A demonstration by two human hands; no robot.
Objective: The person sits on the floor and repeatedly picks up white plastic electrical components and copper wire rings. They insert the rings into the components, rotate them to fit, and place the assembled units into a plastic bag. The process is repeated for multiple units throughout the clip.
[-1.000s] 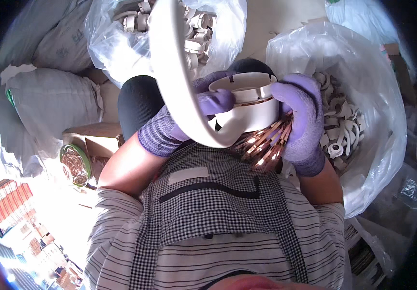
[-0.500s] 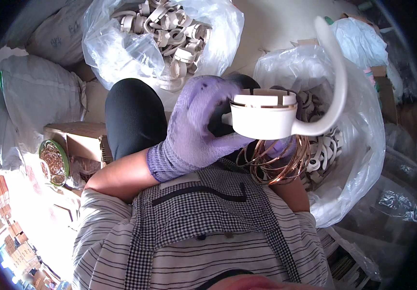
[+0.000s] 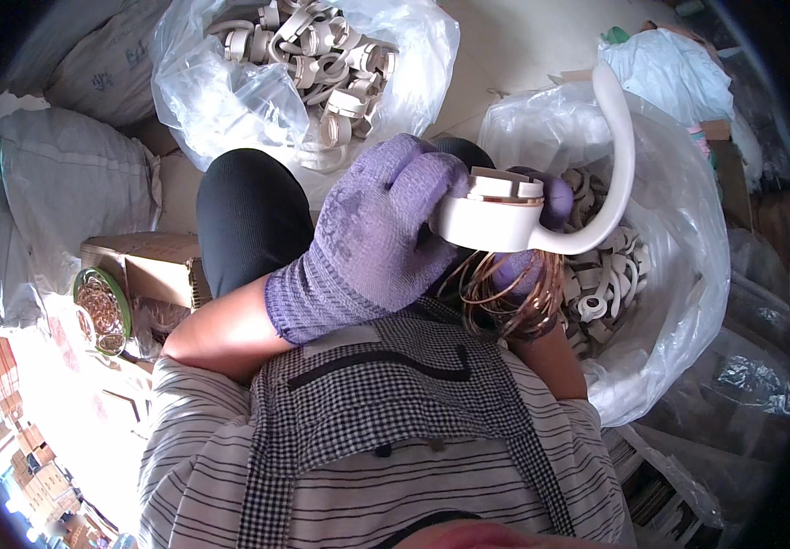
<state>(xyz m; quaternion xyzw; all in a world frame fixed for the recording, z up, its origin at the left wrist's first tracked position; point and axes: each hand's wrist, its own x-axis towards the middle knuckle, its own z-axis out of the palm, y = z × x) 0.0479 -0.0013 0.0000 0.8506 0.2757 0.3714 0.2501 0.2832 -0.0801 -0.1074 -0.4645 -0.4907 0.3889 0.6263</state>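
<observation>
In front of my chest is a white plastic collar with a long curved handle [image 3: 486,224], its handle rising to the right. A thin copper-coloured band shows below its notched rim. My left hand [image 3: 372,224], in a purple knit glove, is closed with its fingers bent against the collar's left side. My right hand [image 3: 555,199], also gloved, is mostly hidden behind the collar; its fingers show at the far right side and below, closed around it. A bunch of thin copper-coloured rings [image 3: 528,302] hangs at my right hand under the collar.
A clear plastic bag [image 3: 413,82] of similar handled collars stands ahead. Another bag [image 3: 688,320], at the right, holds more pale plastic parts. To the left are a cardboard box [image 3: 143,247], a green-rimmed basket of copper-coloured rings [image 3: 123,302] and grey-white sacks [image 3: 75,174].
The collar has moved slightly left, and its handle tip sits lower. My left hand has turned, its back now showing, and its fingers have come onto the collar's side.
</observation>
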